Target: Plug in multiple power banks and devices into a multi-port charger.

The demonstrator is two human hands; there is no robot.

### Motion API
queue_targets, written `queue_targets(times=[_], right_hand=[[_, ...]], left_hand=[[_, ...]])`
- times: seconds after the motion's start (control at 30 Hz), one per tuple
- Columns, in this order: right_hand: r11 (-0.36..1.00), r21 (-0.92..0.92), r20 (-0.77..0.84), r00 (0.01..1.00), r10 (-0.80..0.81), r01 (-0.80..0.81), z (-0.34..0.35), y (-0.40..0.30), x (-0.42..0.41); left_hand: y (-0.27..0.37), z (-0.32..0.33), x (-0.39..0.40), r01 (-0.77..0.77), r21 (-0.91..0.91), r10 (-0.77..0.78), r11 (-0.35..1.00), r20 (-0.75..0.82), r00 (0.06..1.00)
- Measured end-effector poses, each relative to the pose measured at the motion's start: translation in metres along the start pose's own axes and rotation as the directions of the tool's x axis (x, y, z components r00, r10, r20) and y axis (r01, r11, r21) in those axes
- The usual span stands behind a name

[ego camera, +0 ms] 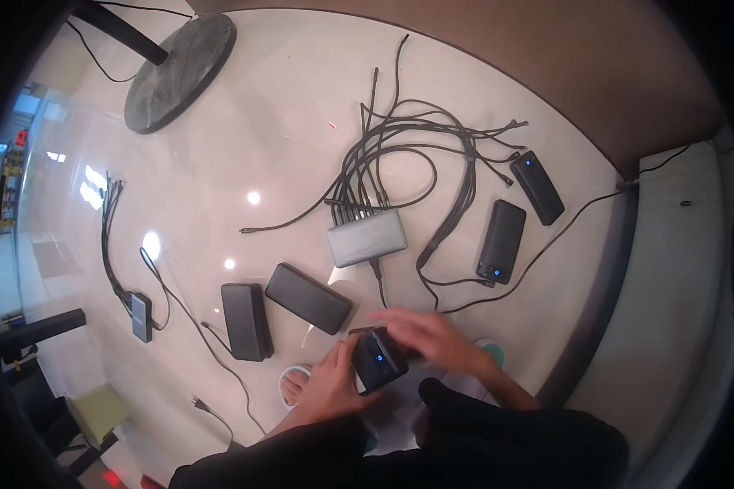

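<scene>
My left hand (pixel 336 379) grips a black power bank (pixel 380 362) whose glossy end shows a small blue light. A dark edge shows just behind this power bank; I cannot tell what it belongs to. Over its upper right side is my right hand (pixel 431 339), slightly blurred, with fingers stretched out to the left and the thumb hidden. Two black power banks, a slanted one (pixel 309 298) and an upright one (pixel 247 321), lie on the floor left of my hands. Beyond my hands sits a grey multi-port charger (pixel 367 238) with several black cables (pixel 397 128) plugged in.
On the right, two power banks (pixel 501 241) (pixel 537 187) show blue lights, with cable ends at them. A smaller charging hub (pixel 140 316) with bundled cables lies left. A round stand base (pixel 180 73) is at the upper left. A loose plug (pixel 200 403) and a cord (pixel 538 250) cross the floor.
</scene>
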State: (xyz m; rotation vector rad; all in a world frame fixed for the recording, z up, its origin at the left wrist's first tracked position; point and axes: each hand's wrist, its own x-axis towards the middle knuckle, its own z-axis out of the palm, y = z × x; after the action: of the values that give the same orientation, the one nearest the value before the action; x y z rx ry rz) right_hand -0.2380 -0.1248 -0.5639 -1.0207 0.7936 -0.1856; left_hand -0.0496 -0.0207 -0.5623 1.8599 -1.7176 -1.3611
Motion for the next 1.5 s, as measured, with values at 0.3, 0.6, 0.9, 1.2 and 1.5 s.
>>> queue_targets(times=[0.3,0.6,0.9,1.2,1.5], right_hand=[[0.509,-0.740,-0.664,0.357,-0.658,-0.438,-0.218,0.018,0.046],[0.507,-0.760,-0.650,0.475,-0.593,-0.407,-0.199,0.027,0.053],[0.944,-0.067,-0.515,0.822,0.243,-0.322,-0.138,-0.023,0.000],[0.989,0.037,-0.438,0.887,0.147,-0.146,-0.066,-0.032,-0.032],[0.998,-0.027,-0.489,0.872,0.031,-0.051,-0.053,-0.021,-0.038]], left_hand=[[-0.003,0.009,-0.004,0.115,-0.134,-0.127,0.984,-0.083,0.989],[-0.016,0.006,-0.009,0.012,-0.104,-0.029,0.995,-0.161,0.987],[0.000,-0.010,0.031,-0.132,-0.011,0.131,0.991,-0.074,0.989],[0.019,0.003,0.096,-0.402,0.073,0.406,0.913,-0.060,0.912],[0.022,0.006,0.108,-0.447,0.024,0.447,0.894,-0.064,0.892]])
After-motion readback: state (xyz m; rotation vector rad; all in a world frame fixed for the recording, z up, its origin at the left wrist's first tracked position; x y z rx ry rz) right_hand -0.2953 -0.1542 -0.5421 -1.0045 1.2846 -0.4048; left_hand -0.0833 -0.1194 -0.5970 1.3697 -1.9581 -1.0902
